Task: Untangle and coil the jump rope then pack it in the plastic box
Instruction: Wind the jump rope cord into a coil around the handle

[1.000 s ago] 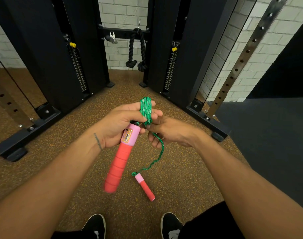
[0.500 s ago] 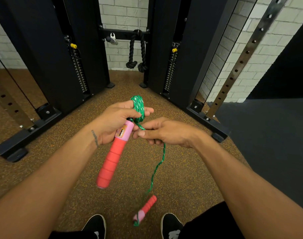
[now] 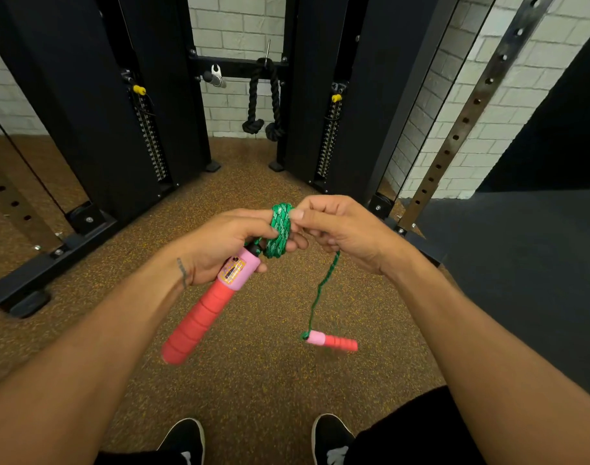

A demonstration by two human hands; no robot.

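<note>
Rope (image 3: 280, 229) sits coiled around your left hand's (image 3: 226, 243) fingers, which also clamp one red handle (image 3: 203, 313) pointing to 7 o'clock. Your right hand (image 3: 340, 229) pinches the coil's top strand at 3 o'clock; the other handle (image 3: 334, 340) dangles below.

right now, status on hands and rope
Left hand grips the green braided rope coil and big pink-red handle. Right hand pinches the rope tail; small pink-red handle dangles. Plastic box not in view.
</note>
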